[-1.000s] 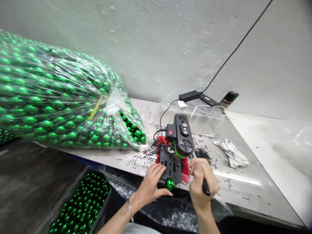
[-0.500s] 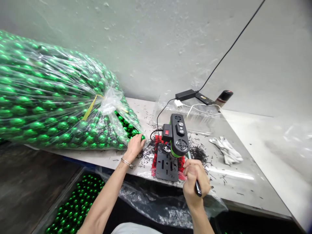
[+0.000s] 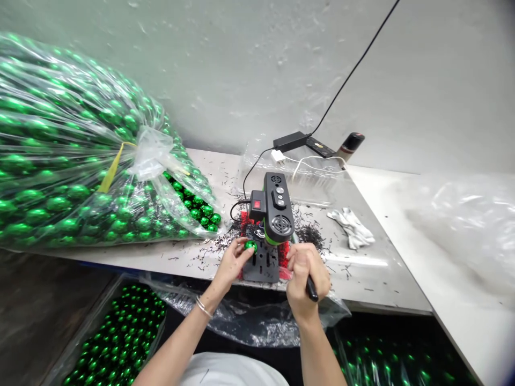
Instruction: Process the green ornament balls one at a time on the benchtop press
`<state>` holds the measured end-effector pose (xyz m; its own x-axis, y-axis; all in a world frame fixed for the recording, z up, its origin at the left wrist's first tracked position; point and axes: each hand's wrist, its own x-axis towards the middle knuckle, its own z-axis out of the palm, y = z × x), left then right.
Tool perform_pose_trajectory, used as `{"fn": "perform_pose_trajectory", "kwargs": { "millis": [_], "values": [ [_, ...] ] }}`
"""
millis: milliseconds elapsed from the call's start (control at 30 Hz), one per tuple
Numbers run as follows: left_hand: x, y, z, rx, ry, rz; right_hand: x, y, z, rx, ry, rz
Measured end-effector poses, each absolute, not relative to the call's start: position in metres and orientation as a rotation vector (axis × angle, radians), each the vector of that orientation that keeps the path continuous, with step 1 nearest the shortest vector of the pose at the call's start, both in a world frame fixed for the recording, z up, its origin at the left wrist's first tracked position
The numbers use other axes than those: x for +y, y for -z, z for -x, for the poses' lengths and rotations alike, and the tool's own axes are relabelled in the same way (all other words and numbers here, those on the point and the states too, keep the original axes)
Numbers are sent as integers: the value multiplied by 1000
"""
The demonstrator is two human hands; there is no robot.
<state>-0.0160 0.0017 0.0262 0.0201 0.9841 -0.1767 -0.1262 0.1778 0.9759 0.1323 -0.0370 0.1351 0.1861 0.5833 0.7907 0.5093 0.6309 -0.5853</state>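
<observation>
My left hand (image 3: pixel 232 261) pinches a shiny green ball (image 3: pixel 250 246) between thumb and fingers, over the left side of a black slotted plate (image 3: pixel 261 269). My right hand (image 3: pixel 308 273) is wrapped round the black handle of a tool (image 3: pixel 311 289); a thin shaft rises from the fist, and its tip is hidden. Between my hands stands a black device (image 3: pixel 278 206) with round vents, buttons and a red switch. Left of it, loose green balls (image 3: pixel 197 206) show at the opening of a tied clear bag (image 3: pixel 152 151). Red material (image 3: pixel 284 254) lies under the plate.
Small black bits (image 3: pixel 309 236) litter the table (image 3: pixel 322 277). White gloves (image 3: pixel 352 227) lie right; a power adapter (image 3: pixel 290 141), cable and bottle-like object (image 3: pixel 353 143) are behind. Below the edge are green balls (image 3: pixel 120 327) in clear plastic. Crumpled plastic (image 3: pixel 462 225) sits far right.
My left hand has moved right from the bag's opening to the plate, now with a green ball in it. The right hand still grips the tool. The view has shifted right.
</observation>
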Motion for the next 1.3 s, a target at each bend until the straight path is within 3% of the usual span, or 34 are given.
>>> {"fn": "perform_pose_trajectory", "kwargs": {
  "millis": [200,367,733,1300],
  "values": [
    [-8,-16,-1,1521,-1119,-1631,-38,-133,-133,-1481,-45,966],
    [-10,-11,-4,1520,-1156,-1894,-39,-131,-133,-1483,-35,967],
    [-10,-11,-8,1546,-1141,-1987,-42,-124,-134,-1501,-44,956],
    [-9,-8,-10,1487,-1205,-2022,-28,-37,-133,-1414,74,855]
  ]
}}
